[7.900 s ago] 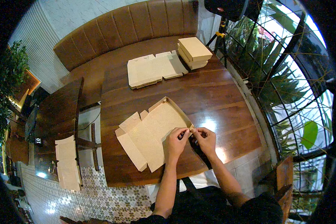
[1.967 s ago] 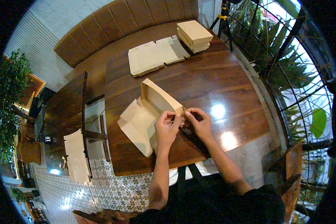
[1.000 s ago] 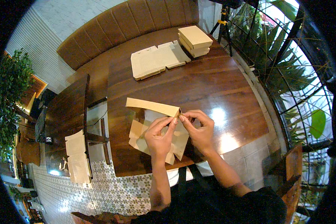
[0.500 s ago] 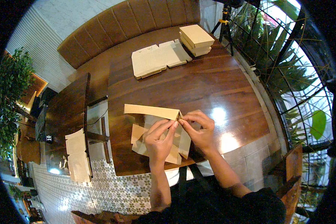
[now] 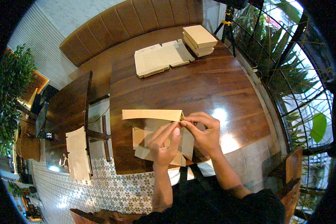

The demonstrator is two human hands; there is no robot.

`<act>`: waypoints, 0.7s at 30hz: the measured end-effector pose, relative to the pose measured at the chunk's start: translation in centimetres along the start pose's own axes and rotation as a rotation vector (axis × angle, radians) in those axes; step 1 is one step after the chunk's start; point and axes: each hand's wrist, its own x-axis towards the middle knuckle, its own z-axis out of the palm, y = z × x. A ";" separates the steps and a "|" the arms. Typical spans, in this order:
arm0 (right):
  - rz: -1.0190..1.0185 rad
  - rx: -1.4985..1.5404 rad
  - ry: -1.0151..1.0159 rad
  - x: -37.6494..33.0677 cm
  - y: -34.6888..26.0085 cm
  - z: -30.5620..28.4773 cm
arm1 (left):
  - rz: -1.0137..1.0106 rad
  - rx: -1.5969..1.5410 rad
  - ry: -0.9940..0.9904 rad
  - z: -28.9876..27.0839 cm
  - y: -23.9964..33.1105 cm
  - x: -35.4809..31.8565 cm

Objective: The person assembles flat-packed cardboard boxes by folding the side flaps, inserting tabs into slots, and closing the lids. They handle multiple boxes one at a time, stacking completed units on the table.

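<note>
A partly folded brown cardboard box is in front of me near the table's front edge. Its far wall stands up, while pale panels and cut flaps spread below, partly behind my hands. At the right end of that wall, the thumb and fingertips of my right hand pinch the corner flap. My left hand is closed at the same corner, thumb and fingers against the cardboard just below the right fingertips. The fingers hide part of the fold.
Flat cardboard box blanks lie at the far side of the wooden table, beside a stack of folded boxes. Another cardboard blank rests on the left table. Behind runs a brown padded bench; a black tripod stands far right.
The raised wall has tilted more level, its right corner moving slightly right and nearer. Both hands have shifted a little right with it, and my left fingers have straightened somewhat.
</note>
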 end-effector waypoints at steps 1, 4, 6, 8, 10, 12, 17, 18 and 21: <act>0.025 0.072 -0.026 0.1 0.0 -0.2 | 0.015 -0.015 -0.003 0.0 0.1 -0.1; 0.138 0.200 -0.097 0.4 0.0 -1.0 | 0.038 -0.046 -0.031 -0.1 0.6 -0.3; 0.247 0.227 -0.143 0.3 0.0 -1.6 | 0.072 -0.033 -0.070 -0.3 1.0 -0.4; 0.246 0.275 -0.178 0.7 0.4 -2.1 | 0.059 -0.054 -0.100 -0.2 1.1 -0.4; 0.251 0.304 -0.185 0.8 0.8 -2.1 | 0.066 -0.071 -0.130 -0.2 0.9 -0.5; 0.253 0.310 -0.155 0.9 1.1 -2.0 | 0.106 -0.085 -0.167 -0.1 0.4 -0.4; 0.218 0.248 -0.135 1.3 2.9 -1.9 | -0.102 -0.479 -0.261 1.4 -0.9 -0.7; 0.214 0.249 -0.150 1.2 3.6 -2.0 | -0.145 -0.541 -0.292 1.5 -1.1 -0.7; 0.331 0.026 -0.089 1.5 6.9 -2.2 | -0.175 -0.307 -0.315 1.1 -1.7 -0.9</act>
